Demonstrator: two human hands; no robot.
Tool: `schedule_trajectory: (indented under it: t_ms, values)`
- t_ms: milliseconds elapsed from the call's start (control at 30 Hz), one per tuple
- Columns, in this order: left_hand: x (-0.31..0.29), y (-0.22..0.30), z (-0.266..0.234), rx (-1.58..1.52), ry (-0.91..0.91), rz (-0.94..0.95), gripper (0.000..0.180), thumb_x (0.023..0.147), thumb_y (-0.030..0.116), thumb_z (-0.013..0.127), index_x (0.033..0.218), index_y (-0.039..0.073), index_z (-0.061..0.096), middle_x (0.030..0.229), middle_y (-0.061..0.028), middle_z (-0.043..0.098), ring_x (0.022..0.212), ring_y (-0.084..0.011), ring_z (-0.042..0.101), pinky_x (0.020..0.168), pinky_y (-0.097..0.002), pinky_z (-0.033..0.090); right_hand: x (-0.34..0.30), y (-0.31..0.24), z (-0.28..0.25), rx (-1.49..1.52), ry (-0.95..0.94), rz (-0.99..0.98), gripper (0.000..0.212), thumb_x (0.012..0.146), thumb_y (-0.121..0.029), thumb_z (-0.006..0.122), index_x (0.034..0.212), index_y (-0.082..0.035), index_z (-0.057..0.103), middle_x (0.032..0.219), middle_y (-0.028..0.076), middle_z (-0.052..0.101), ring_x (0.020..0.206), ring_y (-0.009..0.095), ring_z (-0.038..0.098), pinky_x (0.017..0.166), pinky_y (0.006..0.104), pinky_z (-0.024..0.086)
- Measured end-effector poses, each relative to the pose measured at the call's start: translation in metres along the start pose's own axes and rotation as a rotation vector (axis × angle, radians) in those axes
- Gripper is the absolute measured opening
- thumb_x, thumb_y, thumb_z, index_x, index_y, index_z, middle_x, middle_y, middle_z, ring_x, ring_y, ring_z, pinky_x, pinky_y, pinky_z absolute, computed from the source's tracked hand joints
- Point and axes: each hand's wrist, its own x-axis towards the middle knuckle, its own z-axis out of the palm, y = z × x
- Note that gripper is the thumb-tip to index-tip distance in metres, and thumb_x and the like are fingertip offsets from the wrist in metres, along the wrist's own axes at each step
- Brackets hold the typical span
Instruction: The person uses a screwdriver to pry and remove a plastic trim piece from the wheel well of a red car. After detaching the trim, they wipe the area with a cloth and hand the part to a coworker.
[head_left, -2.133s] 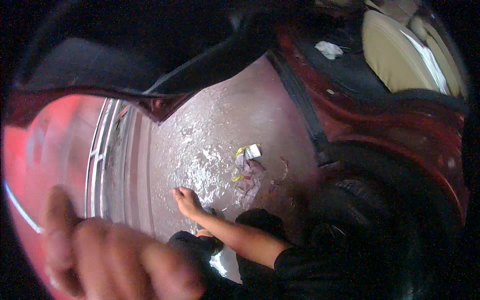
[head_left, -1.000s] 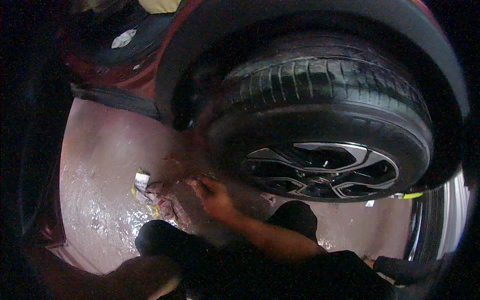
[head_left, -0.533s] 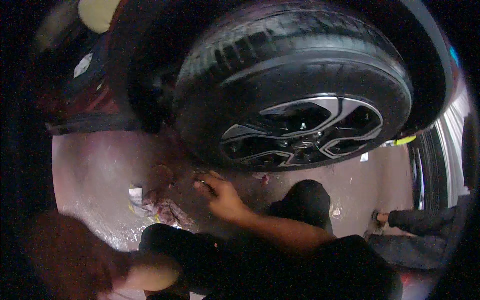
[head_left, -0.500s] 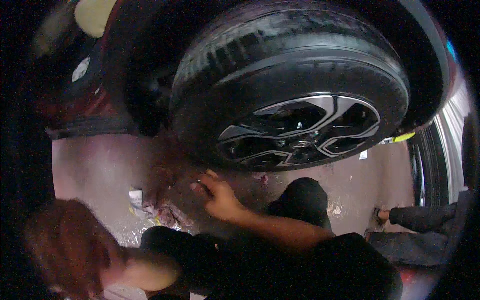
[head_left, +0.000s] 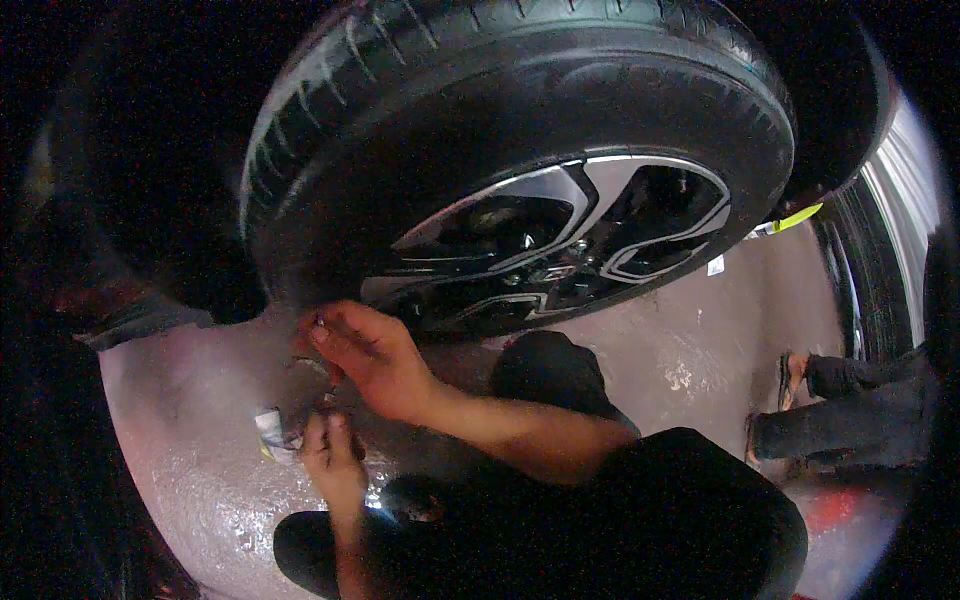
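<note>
Close to the lower left side of a car wheel's black tyre (head_left: pixel 330 190), my right hand (head_left: pixel 375 360) has its thumb and fingers drawn together. Something small and dark shows at its fingertips, too unclear to name. Just below it, my left hand (head_left: pixel 337 460) is closed with its fingertips up; a small reddish bit shows between the two hands, and I cannot make out what it holds. The black and silver alloy rim (head_left: pixel 570 270) of the wheel is right of my hands. A white and yellow packet (head_left: pixel 270 430) lies on the floor beside my left hand.
The floor (head_left: pixel 200 480) is wet-looking and shiny. My dark-clothed knee (head_left: pixel 550 370) is under the wheel. At the right are another person's foot (head_left: pixel 790 375) and dark trousers (head_left: pixel 840 430), another tyre (head_left: pixel 870 270) and a yellow-green item (head_left: pixel 797 218).
My left hand has come from the lower left, close to the camera, to just below my right hand. My right hand has shifted up and left. The wheel appears larger and further left.
</note>
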Motion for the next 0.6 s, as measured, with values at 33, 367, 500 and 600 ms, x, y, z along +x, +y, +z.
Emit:
schedule_trajectory:
  t_ms: [33, 367, 500, 600]
  values:
    - [0.002, 0.003, 0.009, 0.094, -0.085, -0.022, 0.023, 0.095, 0.024, 0.051, 0.084, 0.004, 0.055, 0.062, 0.0009, 0.050, 0.053, -0.0089, 0.043, 0.047, -0.0252, 0.032, 0.002, -0.004, -0.004, -0.015, 0.011, -0.009, 0.021, 0.096, -0.017, 0.054, 0.107, -0.002, 0.062, 0.092, 0.003, 0.066, 0.070, 0.007, 0.052, 0.063, 0.0235, 0.045]
    - [0.006, -0.022, 0.053, -0.052, -0.195, -0.064, 0.017, 0.094, 0.022, 0.056, 0.090, 0.006, 0.061, 0.068, 0.0049, 0.052, 0.056, -0.0039, 0.041, 0.049, -0.0217, 0.029, 0.010, -0.040, -0.036, 0.259, -0.133, 0.041, 0.023, 0.097, -0.020, 0.052, 0.101, -0.001, 0.063, 0.087, 0.005, 0.065, 0.069, 0.010, 0.056, 0.063, 0.0241, 0.046]
    - [0.002, -0.004, 0.053, -0.073, -0.276, -0.085, 0.019, 0.094, 0.023, 0.055, 0.090, 0.005, 0.061, 0.072, 0.0040, 0.055, 0.059, -0.0058, 0.044, 0.050, -0.0224, 0.032, 0.017, -0.043, -0.045, 0.391, -0.167, 0.029, 0.024, 0.098, -0.020, 0.048, 0.108, 0.000, 0.058, 0.089, 0.010, 0.065, 0.065, 0.015, 0.059, 0.062, 0.0276, 0.049]
    - [-0.008, -0.008, 0.046, 0.054, -0.308, -0.110, 0.023, 0.095, 0.027, 0.053, 0.091, 0.005, 0.061, 0.070, 0.0020, 0.055, 0.058, -0.0075, 0.046, 0.050, -0.0231, 0.033, 0.015, -0.040, -0.046, 0.372, -0.202, 0.066, 0.026, 0.099, -0.019, 0.045, 0.114, 0.002, 0.053, 0.095, 0.017, 0.066, 0.069, 0.023, 0.064, 0.064, 0.0342, 0.054]
